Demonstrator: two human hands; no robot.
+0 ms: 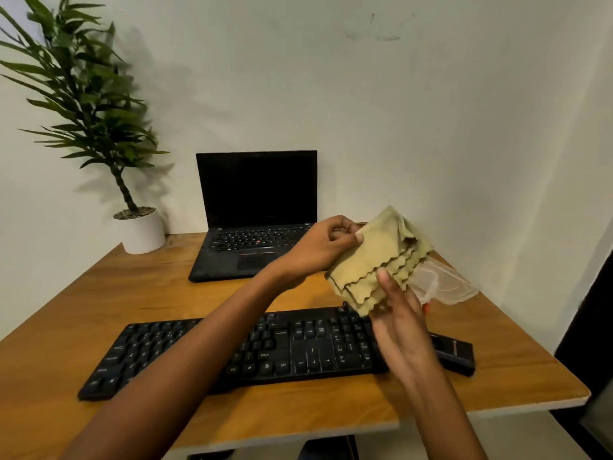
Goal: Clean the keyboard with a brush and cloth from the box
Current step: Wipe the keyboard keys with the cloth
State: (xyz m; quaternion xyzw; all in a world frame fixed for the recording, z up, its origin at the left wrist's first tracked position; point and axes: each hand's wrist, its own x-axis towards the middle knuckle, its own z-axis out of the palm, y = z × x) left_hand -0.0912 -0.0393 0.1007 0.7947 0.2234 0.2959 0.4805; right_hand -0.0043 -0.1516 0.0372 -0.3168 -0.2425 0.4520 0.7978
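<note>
green leafy plant in a white pot [142, 232]: back left corner of the wooden desk [132, 293].
long black keyboard [232, 350]: flat along the desk's front.
left hand [325, 247]: pinching the top edge of the folded yellow-green cloth [374, 260], held up above the keyboard's right end.
right hand [401, 323]: thumb on the cloth's lower edge, fingers hidden behind.
clear plastic box [444, 283]: just behind the cloth.

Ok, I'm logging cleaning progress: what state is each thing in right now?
cloth: folded, held up by both hands
left hand: pinches cloth's top corner
right hand: grips cloth's lower edge
keyboard: flat on the desk
box: partly behind cloth, lid state unclear
laptop: open, screen dark
</note>
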